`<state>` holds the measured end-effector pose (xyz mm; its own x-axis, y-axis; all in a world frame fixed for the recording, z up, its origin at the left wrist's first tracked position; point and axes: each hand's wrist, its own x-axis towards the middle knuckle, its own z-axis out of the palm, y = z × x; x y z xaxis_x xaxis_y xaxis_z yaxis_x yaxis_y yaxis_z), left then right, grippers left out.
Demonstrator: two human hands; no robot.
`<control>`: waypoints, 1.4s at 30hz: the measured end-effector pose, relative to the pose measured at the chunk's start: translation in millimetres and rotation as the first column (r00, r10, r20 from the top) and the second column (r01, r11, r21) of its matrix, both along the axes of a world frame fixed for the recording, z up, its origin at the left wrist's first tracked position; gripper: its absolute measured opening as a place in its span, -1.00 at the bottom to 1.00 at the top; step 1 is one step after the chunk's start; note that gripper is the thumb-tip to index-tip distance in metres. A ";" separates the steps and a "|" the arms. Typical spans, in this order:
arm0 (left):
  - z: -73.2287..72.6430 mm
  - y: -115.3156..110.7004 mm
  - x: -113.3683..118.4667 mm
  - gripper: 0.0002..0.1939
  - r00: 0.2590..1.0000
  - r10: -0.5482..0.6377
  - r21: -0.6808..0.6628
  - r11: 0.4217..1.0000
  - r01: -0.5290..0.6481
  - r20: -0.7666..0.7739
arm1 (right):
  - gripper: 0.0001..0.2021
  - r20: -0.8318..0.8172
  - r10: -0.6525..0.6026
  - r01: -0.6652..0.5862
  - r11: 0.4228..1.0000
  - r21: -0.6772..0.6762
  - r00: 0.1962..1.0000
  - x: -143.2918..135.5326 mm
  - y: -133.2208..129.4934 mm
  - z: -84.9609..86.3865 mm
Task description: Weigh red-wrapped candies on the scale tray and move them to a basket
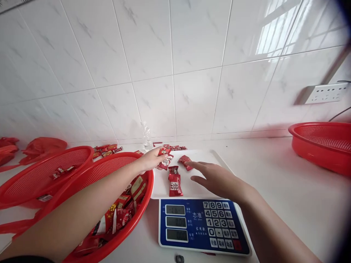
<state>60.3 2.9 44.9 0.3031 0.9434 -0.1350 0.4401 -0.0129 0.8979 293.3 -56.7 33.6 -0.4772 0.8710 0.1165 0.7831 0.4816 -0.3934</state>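
Observation:
My left hand (151, 160) is closed on a red snack packet (166, 160) with white patches and dark lettering, held over the left side of the scale's white pan (203, 157). My right hand (212, 178) reaches over the pan from the right, thumb apart and fingers stretched out. Its fingertips are at another red packet (185, 162); whether they touch it I cannot tell. Between the hands, a red packet with a white label (174, 185) lies on the pan, with a smaller dark-red packet (173, 170) just behind it.
The blue scale panel (203, 226) faces me. At left stand a red basket of packets (148, 193) and another red basket (49, 164). A clear bottle (146, 137) and loose packets (106, 149) are near the wall. A red basket (320, 146) sits at right, below a power strip (326, 94).

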 end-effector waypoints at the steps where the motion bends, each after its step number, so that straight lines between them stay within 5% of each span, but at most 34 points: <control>1: -1.9 1.2 0.9 -0.73 1.000 0.001 0.004 1.000 -0.001 -0.023 | -0.51 0.006 -0.011 0.011 1.000 -0.014 1.000 -0.9 1.0 -0.5; 6: -9.0 3.0 2.1 -0.58 0.976 -0.030 0.045 0.998 0.041 -0.215 | -0.46 -0.024 -0.031 0.031 0.999 -0.024 0.999 -4.3 10.1 -8.7; 12: -12.9 2.3 -3.9 -0.63 0.849 0.066 0.375 0.913 0.160 -0.524 | -0.49 -0.037 0.029 -0.029 0.999 -0.014 0.999 0.4 26.1 -29.3; 18: -16.2 -6.4 -6.0 -0.64 0.823 -0.118 0.308 0.891 0.335 -0.555 | -0.64 -0.066 0.115 -0.116 0.993 -0.006 0.991 -0.5 19.5 -20.4; 23: -10.6 -7.0 -14.8 -0.65 0.871 0.007 0.323 0.930 0.174 -0.491 | -0.67 -0.068 0.094 -0.093 0.996 0.007 0.993 0.0 7.1 -5.2; 28: -14.4 8.3 -80.2 -0.77 0.816 0.347 0.397 0.904 -0.159 -0.462 | -0.65 -0.056 0.049 -0.044 0.996 0.084 0.997 8.2 7.1 -7.4; 34: -43.3 -7.7 -160.8 -0.68 0.675 0.167 0.072 0.983 -0.167 -0.718 | -0.62 0.008 0.032 -0.033 0.996 0.082 0.999 8.8 13.1 -16.0; 38: -56.9 -19.2 -169.9 -0.47 0.633 0.130 0.026 0.985 -0.171 -0.764 | -0.62 0.017 0.073 -0.074 0.994 0.079 0.997 6.1 12.7 -16.7; 42: -58.9 -16.9 -160.1 -0.70 0.651 0.100 0.026 0.992 -0.122 -0.752 | -0.60 0.040 0.056 -0.059 0.996 0.074 0.998 6.7 11.2 -16.2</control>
<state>-99.8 -13.9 -13.9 -0.0189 0.9562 -0.2920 0.9607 0.0983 0.2595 300.1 -45.5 17.4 -0.5313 0.8316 0.1615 0.7672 0.5532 -0.3246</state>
